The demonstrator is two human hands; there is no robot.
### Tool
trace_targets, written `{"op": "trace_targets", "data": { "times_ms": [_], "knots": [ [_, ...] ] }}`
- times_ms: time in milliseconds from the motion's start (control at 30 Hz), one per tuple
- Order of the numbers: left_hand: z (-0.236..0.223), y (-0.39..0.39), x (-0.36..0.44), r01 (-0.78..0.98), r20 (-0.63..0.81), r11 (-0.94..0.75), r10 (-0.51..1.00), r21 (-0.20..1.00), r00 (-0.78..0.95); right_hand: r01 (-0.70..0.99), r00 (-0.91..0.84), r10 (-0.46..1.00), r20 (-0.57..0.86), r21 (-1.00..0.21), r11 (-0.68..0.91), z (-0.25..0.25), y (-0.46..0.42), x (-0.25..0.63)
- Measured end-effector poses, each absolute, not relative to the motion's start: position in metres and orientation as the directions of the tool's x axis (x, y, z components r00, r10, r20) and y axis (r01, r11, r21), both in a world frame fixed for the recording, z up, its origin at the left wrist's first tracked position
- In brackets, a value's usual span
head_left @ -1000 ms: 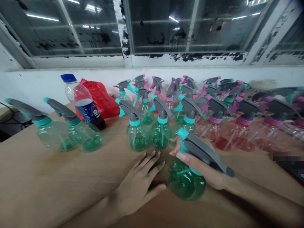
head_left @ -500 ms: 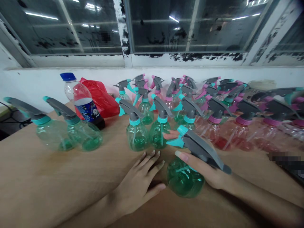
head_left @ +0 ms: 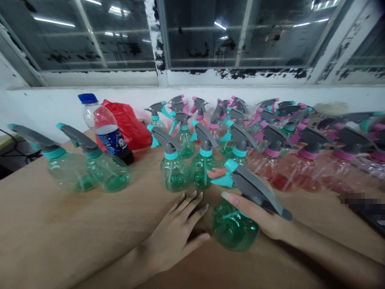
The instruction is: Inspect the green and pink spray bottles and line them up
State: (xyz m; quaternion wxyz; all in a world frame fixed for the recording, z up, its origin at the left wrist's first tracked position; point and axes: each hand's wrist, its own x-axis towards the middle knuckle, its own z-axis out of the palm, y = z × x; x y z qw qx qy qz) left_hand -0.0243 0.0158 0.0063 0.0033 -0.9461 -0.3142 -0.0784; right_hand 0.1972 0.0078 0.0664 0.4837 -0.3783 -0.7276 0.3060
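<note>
My right hand grips a green spray bottle by its neck, below the grey and turquoise trigger head. The bottle tilts a little, and I cannot tell whether its base touches the table. My left hand lies flat on the wooden table with its fingers spread, holding nothing. Just beyond its fingertips stand two green spray bottles, a left one and a right one. Fingers of my right hand partly cover a third green bottle behind.
Pink spray bottles stand in a row at the right, with more bottles behind. Two green spray bottles are at the left, near a blue-capped drink bottle and a red plastic bag. A dark, partly blurred object lies at the right edge.
</note>
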Motion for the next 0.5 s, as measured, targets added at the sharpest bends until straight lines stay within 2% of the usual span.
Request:
{"op": "trace_targets", "data": {
  "times_ms": [367,500],
  "knots": [
    [0.0068,0.016,-0.0246,0.593,0.149,-0.804,0.593,0.052,0.791,0.297,-0.267,0.86,0.434,-0.812,0.502,0.07,0.0071,0.1988],
    [0.0083,0.0159,-0.0241,0.593,0.138,-0.804,0.593,0.047,0.793,0.286,-0.269,0.842,0.467,-0.796,0.533,0.0689,0.0095,0.1992]
  ]
}}
